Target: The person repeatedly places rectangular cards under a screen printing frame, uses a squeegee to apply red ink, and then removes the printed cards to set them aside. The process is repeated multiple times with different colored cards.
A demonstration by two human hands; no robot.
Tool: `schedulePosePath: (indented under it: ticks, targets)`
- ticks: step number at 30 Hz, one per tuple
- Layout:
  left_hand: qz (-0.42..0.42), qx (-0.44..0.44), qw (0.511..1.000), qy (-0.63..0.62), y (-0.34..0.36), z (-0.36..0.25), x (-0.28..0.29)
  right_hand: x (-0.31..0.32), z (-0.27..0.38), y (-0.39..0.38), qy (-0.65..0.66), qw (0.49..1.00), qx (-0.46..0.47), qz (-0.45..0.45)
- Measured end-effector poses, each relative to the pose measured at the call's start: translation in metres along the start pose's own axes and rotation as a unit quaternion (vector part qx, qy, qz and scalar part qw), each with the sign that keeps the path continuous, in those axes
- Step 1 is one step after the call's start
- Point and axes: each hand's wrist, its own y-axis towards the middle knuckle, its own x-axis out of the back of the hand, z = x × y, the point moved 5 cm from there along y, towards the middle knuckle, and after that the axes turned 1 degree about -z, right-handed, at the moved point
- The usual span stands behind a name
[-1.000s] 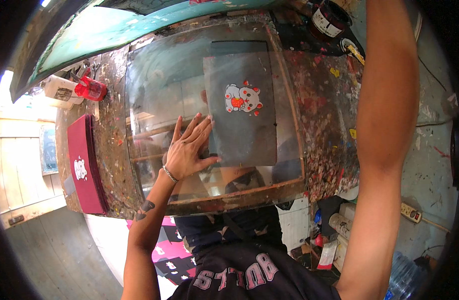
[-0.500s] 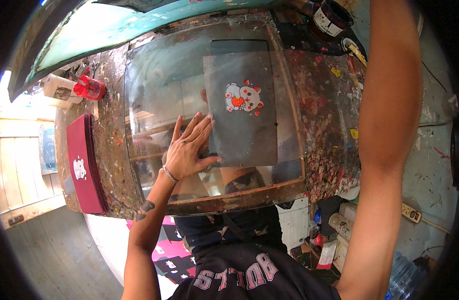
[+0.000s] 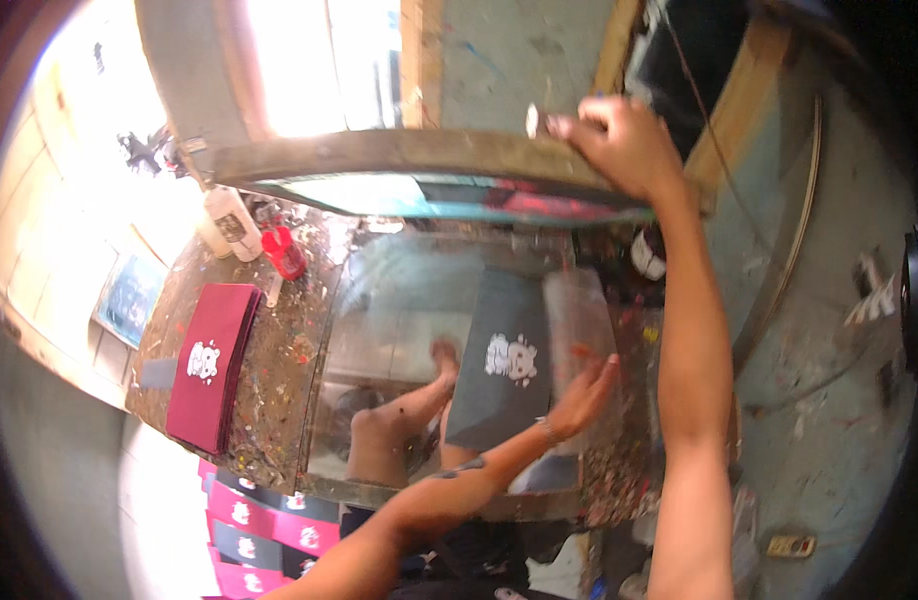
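Note:
My right hand (image 3: 629, 145) is closed on the top rail of a raised wooden-framed printing screen (image 3: 399, 152), near a small white-ended piece by the thumb. My left hand (image 3: 584, 395), slightly blurred, has its fingers stretched up and to the right. It lies over the lower part of a clear film sheet (image 3: 584, 315) with small red marks; whether it pinches the film is unclear. Left of the film, a dark grey card (image 3: 509, 400) printed with a white bear rests on the reflective glass plate (image 3: 379, 300).
A stack of maroon cards (image 3: 204, 400) with a white bear on top sits on the paint-stained table (image 3: 284, 370). Behind it stand a red cup (image 3: 284, 255) and a white bottle (image 3: 232, 222). Several printed cards (image 3: 249, 545) lie below the table's left front.
The clear film has moved off the grey card to the right, taking the red details with it. My left hand has moved right. The raised screen and my right hand now show fully.

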Motion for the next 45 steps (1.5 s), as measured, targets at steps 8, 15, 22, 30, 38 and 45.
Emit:
schedulePosePath:
  ticks: [8,15,22,30,38,45]
  targets:
    - [-0.186,0.151,0.970,0.044,0.008,0.108,0.318,-0.018,0.028,-0.117,-0.012,1.000,0.015,-0.010]
    - [0.089,0.139,0.986,-0.006,-0.111,0.123,0.229,-0.100,0.068,-0.299,0.018,0.992,0.121,-0.040]
    - [0.171,0.190,0.966,-0.029,-0.148,0.112,0.171,-0.142,0.070,-0.332,-0.008,0.982,0.085,0.167]
    - [0.223,0.196,0.955,-0.021,-0.139,0.110,0.172,-0.167,0.036,-0.272,0.105,0.954,0.034,0.278]
    - [0.244,0.194,0.950,-0.034,-0.141,0.113,0.165,-0.184,0.016,-0.278,0.000,0.993,0.046,0.107]
    - [0.216,0.206,0.954,-0.039,-0.141,0.113,0.167,-0.246,-0.034,-0.181,0.058,0.984,0.014,0.168]
